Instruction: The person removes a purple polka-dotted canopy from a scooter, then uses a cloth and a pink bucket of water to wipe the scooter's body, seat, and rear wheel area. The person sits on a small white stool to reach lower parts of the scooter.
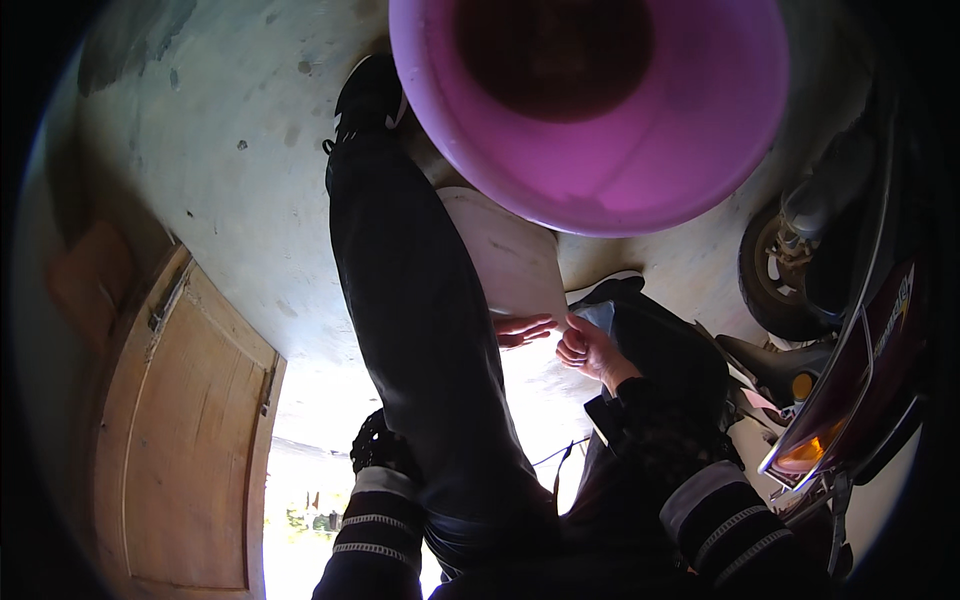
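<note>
A large pink-purple plastic tub (697,150) with dark contents fills the upper middle. Below it, between my legs, stands a pale, smooth object (514,255), its kind unclear. My left hand (525,331) reaches out from behind my left leg near its lower edge, fingers extended and nothing seen in them; the palm is partly hidden. Close beside it, my right hand (592,352) has curled fingers and a raised thumb at the pale object's lower right corner. Whether it grips anything cannot be told. Both forearms wear dark sleeves with light bands.
A motorcycle (862,360) with a wheel and metal guard bars stands at the right. At the lower left is a wooden door (187,435), beside a bright opening. A brownish object (94,281) lies in shadow at the far left. My dark-trousered legs straddle the pale object on a stained floor.
</note>
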{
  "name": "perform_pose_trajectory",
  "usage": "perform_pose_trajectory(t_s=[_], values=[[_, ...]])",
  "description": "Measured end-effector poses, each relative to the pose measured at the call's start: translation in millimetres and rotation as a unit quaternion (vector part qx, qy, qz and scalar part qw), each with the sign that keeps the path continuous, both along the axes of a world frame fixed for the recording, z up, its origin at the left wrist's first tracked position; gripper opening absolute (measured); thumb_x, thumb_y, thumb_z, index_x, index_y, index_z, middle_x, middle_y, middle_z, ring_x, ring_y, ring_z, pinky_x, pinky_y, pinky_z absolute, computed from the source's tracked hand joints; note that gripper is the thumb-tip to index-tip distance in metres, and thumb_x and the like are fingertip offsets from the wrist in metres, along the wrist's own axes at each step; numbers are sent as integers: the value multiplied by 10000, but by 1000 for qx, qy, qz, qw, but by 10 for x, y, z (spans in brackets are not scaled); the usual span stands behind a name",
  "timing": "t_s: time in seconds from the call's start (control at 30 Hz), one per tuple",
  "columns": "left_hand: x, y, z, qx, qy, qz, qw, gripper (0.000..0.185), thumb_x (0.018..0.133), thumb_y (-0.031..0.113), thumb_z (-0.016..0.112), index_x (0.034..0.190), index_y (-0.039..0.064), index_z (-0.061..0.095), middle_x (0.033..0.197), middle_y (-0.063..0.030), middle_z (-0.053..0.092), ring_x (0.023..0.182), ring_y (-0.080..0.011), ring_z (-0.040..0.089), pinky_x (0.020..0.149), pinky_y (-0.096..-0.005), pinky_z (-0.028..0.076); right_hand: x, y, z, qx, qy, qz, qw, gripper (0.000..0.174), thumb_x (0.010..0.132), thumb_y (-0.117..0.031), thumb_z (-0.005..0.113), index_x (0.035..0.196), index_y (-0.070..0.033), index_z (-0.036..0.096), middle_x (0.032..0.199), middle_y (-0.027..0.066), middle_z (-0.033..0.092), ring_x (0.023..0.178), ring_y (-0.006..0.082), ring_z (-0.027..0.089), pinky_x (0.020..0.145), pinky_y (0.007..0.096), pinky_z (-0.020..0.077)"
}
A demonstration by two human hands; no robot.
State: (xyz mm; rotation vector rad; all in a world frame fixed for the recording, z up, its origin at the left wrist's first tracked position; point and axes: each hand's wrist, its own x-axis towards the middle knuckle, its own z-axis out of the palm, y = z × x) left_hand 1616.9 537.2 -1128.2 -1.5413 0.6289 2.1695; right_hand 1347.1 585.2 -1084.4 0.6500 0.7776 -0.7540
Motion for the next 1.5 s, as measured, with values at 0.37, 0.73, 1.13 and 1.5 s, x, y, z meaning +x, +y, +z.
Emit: perform_pose_trajectory(t_s=[0.37, 0.73, 1.13, 1.5], values=[[1936, -1010, 131, -157, -365, 344, 851, 143, 844, 159, 503, 865, 43, 585, 716, -44, 579, 622, -141, 556, 570, -254, 431, 139, 6, -116, 50, 55, -12, 997, 631, 923, -506, 406, 431, -173, 194, 402, -26, 174, 345, 109, 175, 364, 278, 124], [1912, -1805, 1578, -441, -413, 87, 792, 88, 804, 75, 487, 814, 34, 564, 673, -57, 568, 617, -134, 555, 565, -245, 424, -1270, -439, 542, -108, 257, -195, 940, 552, 982, -377, 324, 481, -148, 278, 465, -28, 247, 438, 105, 239, 427, 251, 218], [2998, -1316, 3018, -289, -537, -182, 771, 191, 842, 115, 544, 983, 8, 615, 888, -99, 637, 810, -187, 606, 749, -278, 482, -1177, 1801, 2482, 75, 396, -287, 869, 473, 984, -352, 308, 566, -131, 330, 519, -6, 270, 482, 124, 278, 462, 275, 246], [2413, -6707, 5005, -739, -519, -181, 390, 198, 873, 109, 540, 1016, 6, 630, 976, -100, 637, 882, -186, 604, 813, -278, 482, -329, 2957, 3275, 311, 441, -101, 836, 288, 850, -299, 581, 659, -177, 403, 578, -60, 336, 485, 59, 330, 422, 220, 238]])
